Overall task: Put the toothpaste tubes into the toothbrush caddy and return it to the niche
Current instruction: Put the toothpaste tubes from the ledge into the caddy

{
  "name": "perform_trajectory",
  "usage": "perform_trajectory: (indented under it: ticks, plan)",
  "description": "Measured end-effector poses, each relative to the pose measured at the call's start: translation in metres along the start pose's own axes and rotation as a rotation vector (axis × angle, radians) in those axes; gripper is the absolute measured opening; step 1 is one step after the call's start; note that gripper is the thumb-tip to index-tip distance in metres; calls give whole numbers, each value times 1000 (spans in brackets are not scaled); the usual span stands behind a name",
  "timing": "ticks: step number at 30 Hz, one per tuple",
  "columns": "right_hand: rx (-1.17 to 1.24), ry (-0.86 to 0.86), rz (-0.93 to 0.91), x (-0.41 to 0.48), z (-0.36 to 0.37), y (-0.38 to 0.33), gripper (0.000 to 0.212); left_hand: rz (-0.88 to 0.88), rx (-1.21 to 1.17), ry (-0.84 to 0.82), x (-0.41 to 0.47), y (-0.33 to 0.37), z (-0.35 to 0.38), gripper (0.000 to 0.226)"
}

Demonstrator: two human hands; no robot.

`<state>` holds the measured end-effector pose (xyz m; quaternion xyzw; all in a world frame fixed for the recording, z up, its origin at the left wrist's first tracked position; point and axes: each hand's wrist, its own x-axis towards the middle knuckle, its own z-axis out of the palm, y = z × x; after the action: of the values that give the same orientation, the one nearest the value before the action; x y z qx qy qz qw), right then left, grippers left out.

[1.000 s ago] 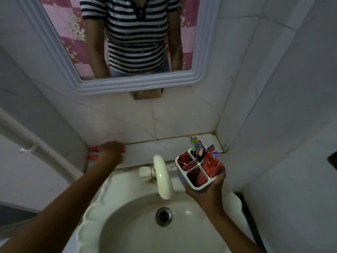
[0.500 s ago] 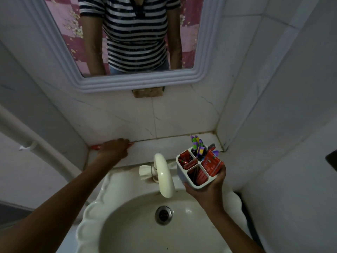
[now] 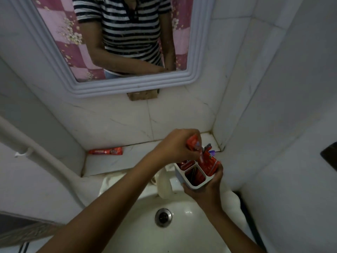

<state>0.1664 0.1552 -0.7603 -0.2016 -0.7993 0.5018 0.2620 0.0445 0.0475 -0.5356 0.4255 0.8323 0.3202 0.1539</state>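
Observation:
My right hand (image 3: 207, 189) grips a white four-compartment toothbrush caddy (image 3: 193, 182) from below, above the right side of the sink. Red toothpaste tubes and purple-green toothbrushes stand in its compartments. My left hand (image 3: 175, 145) is closed on a red toothpaste tube (image 3: 193, 143) right over the caddy's far side, its lower end among the items in the caddy. Another red toothpaste tube (image 3: 105, 151) lies flat on the tiled ledge at the back left, against the wall.
A white sink (image 3: 182, 225) with a metal drain (image 3: 163, 217) lies below my arms, its white faucet (image 3: 165, 187) just left of the caddy. A framed mirror (image 3: 127, 84) hangs above the ledge (image 3: 145, 150). A white pipe (image 3: 36, 152) runs along the left wall.
My left hand has left the back-left ledge and come right to the caddy with one tube in it. One tube stays on the ledge. The caddy has barely moved.

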Motion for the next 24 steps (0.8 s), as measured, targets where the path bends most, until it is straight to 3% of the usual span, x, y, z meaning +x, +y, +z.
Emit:
perform_trajectory:
  ticks: [8,15,19,24]
  plan:
    - [30,-56,139,7,-1,5,153,-54,122,-52,14,-4,54,29]
    - [-29,-29,-1,0,0,-14,152,-31,483,-113,22,17,67,33]
    - [125,-93,105,-7,-1,-12,159,7,673,-230,19,27,87,22]
    - [80,-64,47,-3,-3,-15,153,-89,560,-227,20,20,79,25]
